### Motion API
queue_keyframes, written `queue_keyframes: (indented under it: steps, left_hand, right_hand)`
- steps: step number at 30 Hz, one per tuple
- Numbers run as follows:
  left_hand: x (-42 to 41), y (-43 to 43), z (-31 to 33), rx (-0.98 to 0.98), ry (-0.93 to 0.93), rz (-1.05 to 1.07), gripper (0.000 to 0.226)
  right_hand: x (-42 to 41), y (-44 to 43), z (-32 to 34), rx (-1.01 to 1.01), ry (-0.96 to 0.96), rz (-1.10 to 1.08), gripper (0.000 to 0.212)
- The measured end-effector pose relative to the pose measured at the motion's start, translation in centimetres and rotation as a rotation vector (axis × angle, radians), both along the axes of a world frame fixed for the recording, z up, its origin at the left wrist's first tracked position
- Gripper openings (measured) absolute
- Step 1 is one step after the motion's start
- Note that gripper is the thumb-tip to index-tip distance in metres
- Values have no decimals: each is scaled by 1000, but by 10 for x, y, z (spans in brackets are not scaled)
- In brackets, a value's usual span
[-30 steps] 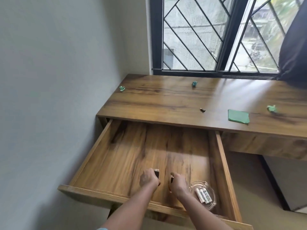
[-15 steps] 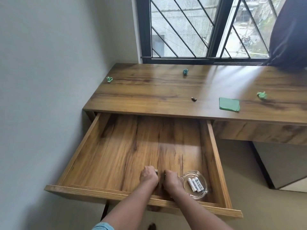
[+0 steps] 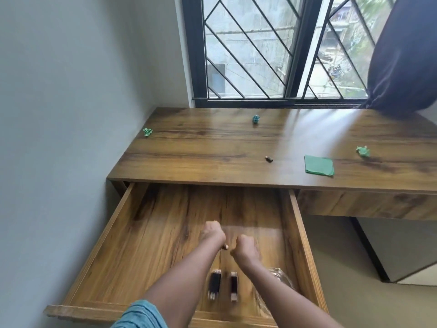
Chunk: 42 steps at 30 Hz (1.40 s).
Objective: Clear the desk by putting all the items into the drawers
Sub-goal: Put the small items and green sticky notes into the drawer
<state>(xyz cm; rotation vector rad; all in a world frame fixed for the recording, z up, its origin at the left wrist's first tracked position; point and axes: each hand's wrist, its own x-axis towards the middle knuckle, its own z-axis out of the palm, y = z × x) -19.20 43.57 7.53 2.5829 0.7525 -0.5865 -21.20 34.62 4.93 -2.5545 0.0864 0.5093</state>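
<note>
You're at the drop-off end of one round, as I read it: two dark sticks point(image 3: 215, 284) w/ metal ends, prob. USB drives but too blurred to be sure, lie side by side on the floor of the open drawer point(image 3: 113, 233), near its front rim & between your forearms. Your left hand point(image 3: 214, 234) & right hand point(image 3: 244, 248) hover further back over the drawer floor, close together, knuckles up. Both are curled into fists w/ nothing showing in either. So the sticks are apart from your fingers, nearer to you than the fists are, not touched. A glass dish point(image 3: 281, 278) sits at the drawer's front right, partly hidden under your right forearm; can't see what's in it. Plenty is left on the desk point(image 3: 212, 150). There's a small dark piece point(image 3: 268, 159) near the middle and a flat green sheet point(image 3: 319, 165) just right of it. There are also 3 crumpled green wads point(image 3: 147, 132): one far left, one at the back by the window, one far right. Next move, imo: uncurl, lift clear of the drawer & reach fwd over the desk edge. The dark piece is closest, so pinch it w/ fingertips since it's tiny. The sheet lies flat, so you'll likely need to slide it or pry up an edge. Wads are light & could skitter, so come down on them from above.
</note>
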Motion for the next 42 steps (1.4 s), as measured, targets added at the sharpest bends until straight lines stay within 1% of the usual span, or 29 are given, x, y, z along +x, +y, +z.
queue_keyframes:
  steps: [2,5,8,11,16,20,22,24,29,33,36,38,39,40,42]
  left_hand:
    - [28,-3,15,22,-78,-36,26]
    - [67,-9,29,25,-236,-76,15]
    - [100,-18,36,-57,-350,-90,20]
    - [130,-30,40,-154,-411,-139,29]
    - [168,-46,33,-181,-521,-249,43]
    - [187,-52,24,-162,-552,-257,44]
    - [193,-52,20,-134,-568,-249,42]
    - [195,-48,15,-108,-581,-236,40]
    - [183,-30,9,-116,-639,-186,35]
    - [159,-7,7,-132,-693,-150,32]
    - [131,18,4,-134,-696,-117,29]
    - [106,40,-3,-129,-661,-89,27]
    - [93,52,-7,-120,-645,-68,27]
    - [82,63,-12,-111,-629,-43,27]
    - [52,83,-20,-107,-591,-6,25]
  right_hand:
    - [28,-4,14,67,-125,-75,15]
    - [71,-18,37,81,-247,-159,15]
    - [111,-33,52,21,-320,-164,16]
    - [149,-45,59,-36,-336,-134,20]
    - [221,-60,54,-98,-327,7,28]
    - [261,-65,44,-174,-315,163,39]
    - [276,-66,40,-206,-324,202,42]
    - [285,-64,41,-191,-307,203,41]
    - [281,-49,49,-152,-325,101,39]
    - [254,-26,60,-93,-280,17,36]
    - [213,4,57,-65,-361,72,33]
    - [175,26,49,-36,-438,122,31]
    - [154,37,45,-8,-445,124,30]
    - [136,47,38,14,-433,123,28]
    - [92,69,22,42,-339,113,24]
